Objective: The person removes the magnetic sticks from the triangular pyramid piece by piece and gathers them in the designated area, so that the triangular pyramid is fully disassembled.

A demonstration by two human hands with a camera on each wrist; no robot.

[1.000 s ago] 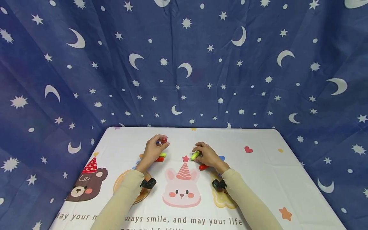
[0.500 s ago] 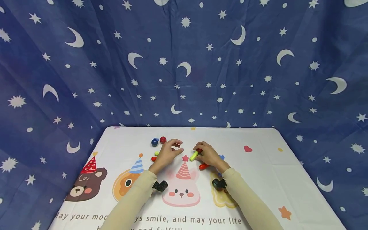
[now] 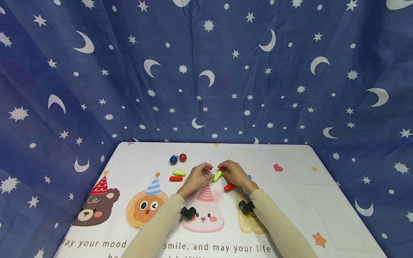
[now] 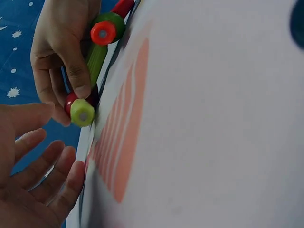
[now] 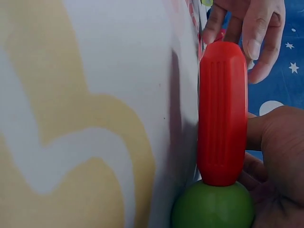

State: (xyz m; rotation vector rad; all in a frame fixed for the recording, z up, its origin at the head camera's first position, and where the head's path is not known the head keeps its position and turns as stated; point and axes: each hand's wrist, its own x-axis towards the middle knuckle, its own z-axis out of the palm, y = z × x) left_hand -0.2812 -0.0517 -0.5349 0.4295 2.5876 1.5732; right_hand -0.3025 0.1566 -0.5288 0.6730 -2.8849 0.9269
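Note:
A yellow-green rod, with a metal dot on its end like a magnetic building stick, lies against a dark red ball. My right hand pinches that ball, its thumb over it in the left wrist view. Just left of the rod, my left hand is spread with nothing between its fingers. Under the right wrist a red rod touches a green ball. From the left wrist view I also make out a longer green rod beside the right hand's fingers.
On the left of the white printed tablecloth lie a blue ball, a red ball, another yellow-green rod and another red rod. A starry blue curtain hangs behind the table's far edge.
My left hand has left the red ball at the back left and moved right, close to the yellow-green rod. The right hand has hardly shifted and keeps its grip.

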